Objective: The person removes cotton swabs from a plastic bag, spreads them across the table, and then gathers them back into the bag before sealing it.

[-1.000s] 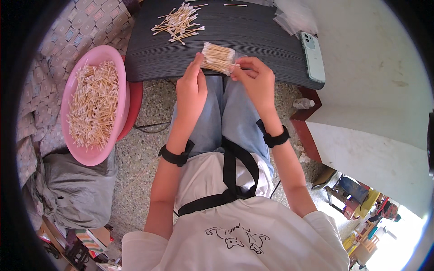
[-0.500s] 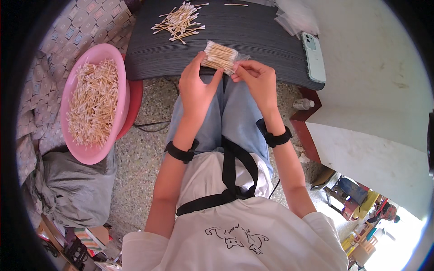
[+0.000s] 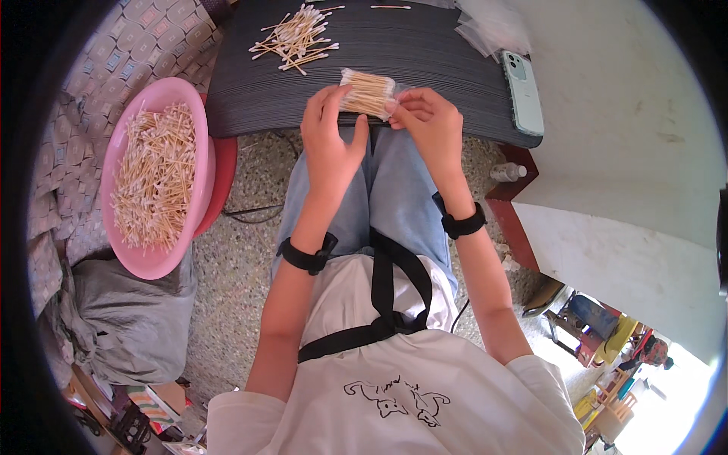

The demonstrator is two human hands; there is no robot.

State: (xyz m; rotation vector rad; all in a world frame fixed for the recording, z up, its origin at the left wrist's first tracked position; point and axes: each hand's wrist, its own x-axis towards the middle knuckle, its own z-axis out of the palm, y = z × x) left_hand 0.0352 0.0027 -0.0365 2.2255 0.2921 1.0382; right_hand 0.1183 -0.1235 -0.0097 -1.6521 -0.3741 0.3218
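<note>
A small clear plastic bag packed with cotton swabs (image 3: 367, 92) is held over the table's near edge, the swabs lying side by side across it. My left hand (image 3: 331, 140) grips its left end, fingers at the upper side and thumb along the lower edge. At the other end, my right hand (image 3: 434, 125) pinches the plastic between thumb and fingertips. Beyond the left hand, a loose heap of cotton swabs (image 3: 297, 39) lies on the dark table (image 3: 425, 53), with one single swab (image 3: 390, 7) off to its right.
To the left, a pink basin (image 3: 152, 265) full of cotton swabs rests on a red support (image 3: 224, 182). A pale phone (image 3: 525, 98) lies at the table's right edge, below clear plastic bags (image 3: 493, 26). A clear bottle (image 3: 508, 172) is on the floor beside the wall.
The bag of swabs has turned slightly and lies more level between my hands. My right fingers have shifted up a little along its end. Both hands keep their hold.
</note>
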